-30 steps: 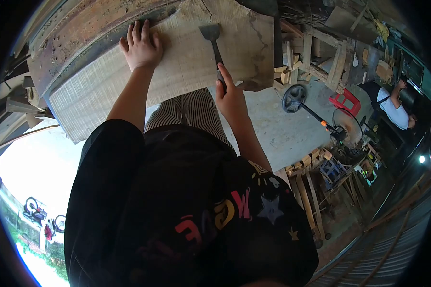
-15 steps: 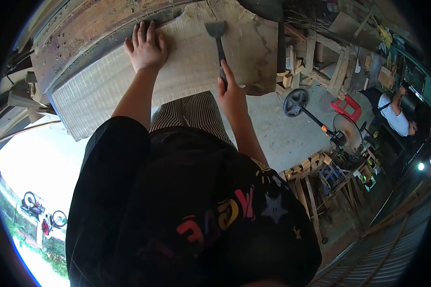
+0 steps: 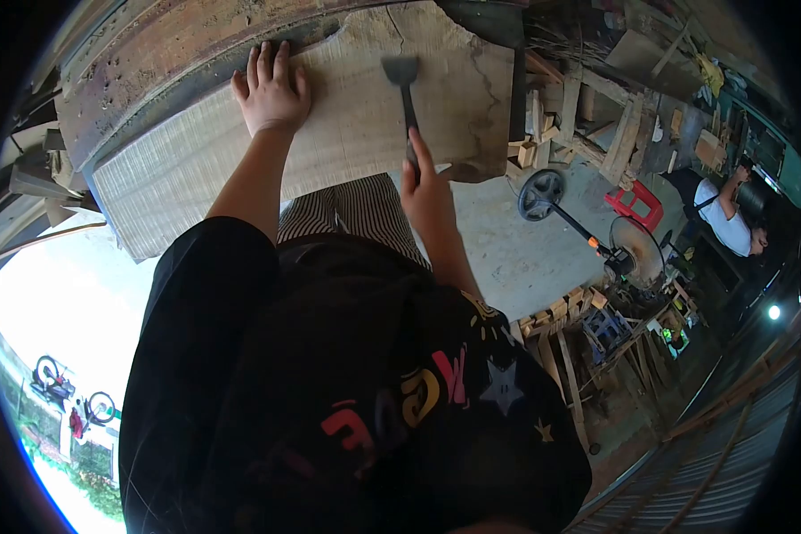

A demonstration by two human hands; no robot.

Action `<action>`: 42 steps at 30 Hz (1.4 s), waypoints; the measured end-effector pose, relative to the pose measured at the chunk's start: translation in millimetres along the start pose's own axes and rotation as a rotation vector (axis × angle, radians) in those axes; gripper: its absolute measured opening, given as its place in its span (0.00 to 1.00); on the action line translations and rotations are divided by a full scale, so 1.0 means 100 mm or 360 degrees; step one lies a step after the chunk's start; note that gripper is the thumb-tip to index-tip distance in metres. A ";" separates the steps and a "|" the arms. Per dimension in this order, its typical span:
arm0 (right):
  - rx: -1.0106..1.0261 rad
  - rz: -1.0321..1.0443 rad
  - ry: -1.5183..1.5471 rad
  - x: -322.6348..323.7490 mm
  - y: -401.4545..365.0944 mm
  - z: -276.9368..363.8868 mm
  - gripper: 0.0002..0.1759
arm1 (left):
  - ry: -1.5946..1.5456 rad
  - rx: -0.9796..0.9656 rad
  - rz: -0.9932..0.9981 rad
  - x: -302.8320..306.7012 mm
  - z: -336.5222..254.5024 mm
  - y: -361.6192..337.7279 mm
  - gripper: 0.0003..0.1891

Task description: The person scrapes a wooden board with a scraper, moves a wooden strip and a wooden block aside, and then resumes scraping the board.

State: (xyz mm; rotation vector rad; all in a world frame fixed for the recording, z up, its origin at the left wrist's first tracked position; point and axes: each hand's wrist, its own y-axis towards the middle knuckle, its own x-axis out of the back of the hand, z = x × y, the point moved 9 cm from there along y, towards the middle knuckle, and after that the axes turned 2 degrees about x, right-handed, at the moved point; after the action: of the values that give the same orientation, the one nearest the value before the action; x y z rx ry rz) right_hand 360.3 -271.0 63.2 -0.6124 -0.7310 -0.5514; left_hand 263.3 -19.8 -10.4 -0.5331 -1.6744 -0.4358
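A wide wooden slab (image 3: 347, 125) lies before me, with a crack at its far edge and a dark wavy line on the right. My left hand (image 3: 274, 93) rests flat on it, fingers spread toward the far edge. In my right hand (image 3: 427, 185) is a scraper (image 3: 401, 76), its broad blade pointing away from me over the slab's surface. The fingers wrap round the dark handle, with the index finger stretched along it. The blade is slightly blurred.
Beyond the slab runs a rough brown timber (image 3: 151, 67). A standing fan (image 3: 636, 249), a red plastic stool (image 3: 635, 206) and stacked wood offcuts (image 3: 627, 133) are on the right. Another person (image 3: 725, 218) is at the far right. Outside, at lower left, stands a motorbike (image 3: 71, 392).
My right hand has drawn the scraper a little toward me over the slab. My left hand has stayed in place. The view has shifted slightly.
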 end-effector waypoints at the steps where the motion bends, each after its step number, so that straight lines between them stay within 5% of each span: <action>1: 0.0018 -0.0022 0.0017 0.01 -0.11 0.04 0.30 | -0.0017 -0.0001 -0.0019 0.02 0.00 0.01 0.28; 6: 0.0078 -0.0080 -0.0010 0.02 0.44 0.20 0.30 | -0.0004 0.0016 0.0005 0.02 -0.01 0.02 0.28; 8: -0.0145 0.0042 -0.0091 0.03 0.67 0.23 0.30 | 0.0014 0.0013 0.0010 0.03 0.00 0.01 0.28; 14: -0.0001 0.0007 0.0017 0.06 0.12 0.17 0.29 | 0.0036 0.0037 0.0045 0.03 -0.02 0.01 0.28; 18: 0.0114 -0.0085 0.0022 0.13 0.50 0.30 0.29 | 0.0050 0.0019 0.0055 0.05 -0.02 0.03 0.28; 20: -0.0303 0.0218 -0.0050 0.15 0.81 0.29 0.29 | 0.0050 0.0017 0.0057 0.06 -0.03 -0.01 0.28; 28: 0.0140 0.0004 0.0074 0.32 0.46 0.24 0.27 | -0.0010 0.0037 0.0094 0.06 -0.02 0.01 0.28; 30: 0.0142 0.0012 0.0066 0.34 0.55 0.26 0.27 | 0.0021 0.0036 0.0107 0.05 -0.02 0.01 0.28; 32: -0.0268 0.0256 0.0023 0.30 0.86 0.27 0.28 | 0.0048 0.0033 0.0117 0.02 -0.03 -0.01 0.28; 42: -0.0006 0.0035 0.0041 0.48 0.55 0.13 0.28 | 0.0062 0.0036 0.0114 0.01 -0.01 0.01 0.28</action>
State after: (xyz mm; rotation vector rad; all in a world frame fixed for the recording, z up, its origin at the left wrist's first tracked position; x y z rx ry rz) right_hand 420.2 -235.7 88.9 -0.6154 -0.6983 -0.5396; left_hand 264.4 -19.7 -8.9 -0.5626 -1.6163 -0.3723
